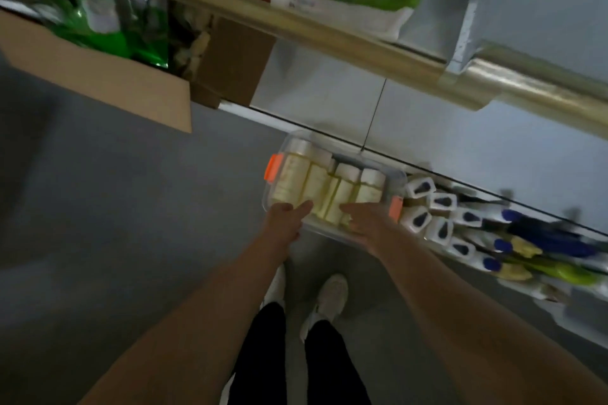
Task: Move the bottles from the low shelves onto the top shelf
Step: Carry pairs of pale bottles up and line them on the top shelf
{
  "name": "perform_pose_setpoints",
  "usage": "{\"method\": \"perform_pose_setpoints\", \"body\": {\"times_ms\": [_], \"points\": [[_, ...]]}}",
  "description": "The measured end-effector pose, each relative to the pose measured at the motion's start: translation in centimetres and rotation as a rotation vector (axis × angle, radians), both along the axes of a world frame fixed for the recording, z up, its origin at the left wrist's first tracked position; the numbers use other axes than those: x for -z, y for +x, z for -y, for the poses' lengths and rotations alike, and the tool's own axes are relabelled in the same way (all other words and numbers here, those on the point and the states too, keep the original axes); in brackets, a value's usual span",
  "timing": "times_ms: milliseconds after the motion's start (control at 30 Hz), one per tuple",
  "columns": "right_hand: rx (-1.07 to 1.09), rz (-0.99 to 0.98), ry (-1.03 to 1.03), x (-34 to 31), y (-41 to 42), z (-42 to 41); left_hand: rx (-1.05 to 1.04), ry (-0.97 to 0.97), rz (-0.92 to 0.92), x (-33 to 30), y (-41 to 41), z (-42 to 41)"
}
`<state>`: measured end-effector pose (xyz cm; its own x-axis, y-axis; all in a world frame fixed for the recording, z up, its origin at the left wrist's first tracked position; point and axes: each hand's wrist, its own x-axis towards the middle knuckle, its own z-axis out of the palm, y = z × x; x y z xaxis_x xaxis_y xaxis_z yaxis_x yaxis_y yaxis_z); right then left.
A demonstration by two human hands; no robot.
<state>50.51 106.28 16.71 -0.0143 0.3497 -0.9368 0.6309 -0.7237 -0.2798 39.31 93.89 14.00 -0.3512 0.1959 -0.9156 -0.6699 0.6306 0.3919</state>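
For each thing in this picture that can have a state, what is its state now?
Clear plastic box with orange latches: full of bottles, held at its near edge.
Pale yellow bottles with white caps: lying side by side inside the box.
Left hand: gripping the box's near left edge.
Right hand: gripping the box's near right edge.
Brown cardboard box: open on top.

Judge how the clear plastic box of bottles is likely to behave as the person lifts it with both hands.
The clear box is packed with pale yellow bottles, so it is probably heavy for its size. Its thin walls may flex where the left hand and right hand hold the near rim. The bottles look tightly packed, so they should shift little.
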Motion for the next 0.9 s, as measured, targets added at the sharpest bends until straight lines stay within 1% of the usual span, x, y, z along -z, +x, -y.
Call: {"method": "perform_pose_setpoints", "body": {"times_ms": [100,200,367,567,700,767,900], "points": [[-0.031,0.039,-0.027,4.4,-0.5,-0.4,-0.050,-0.038,-0.037,4.3,-0.3,-0.2],[-0.087,0.061,-0.036,8.8,-0.8,-0.7,-0.047,-0.106,-0.104,8.6,-0.5,-0.6],[-0.119,0.089,-0.043,15.4,-2.1,-1.1,-0.049,-0.133,-0.218,13.4,-1.0,-2.3],[-0.076,0.066,-0.031,21.8,-4.2,-1.1,0.091,-0.214,-0.424,18.6,-1.6,-3.1],[-0.066,0.068,-0.026,24.9,-5.1,-0.8,0.213,-0.243,-0.539,20.8,-1.9,-3.4],[-0.038,0.066,-0.038,26.2,-5.4,-0.7,0.226,-0.223,-0.569,22.0,-1.9,-3.7],[0.053,0.019,-0.060,28.4,-5.8,-0.5,0.190,-0.210,-0.605,23.7,-1.2,-4.2]]}}
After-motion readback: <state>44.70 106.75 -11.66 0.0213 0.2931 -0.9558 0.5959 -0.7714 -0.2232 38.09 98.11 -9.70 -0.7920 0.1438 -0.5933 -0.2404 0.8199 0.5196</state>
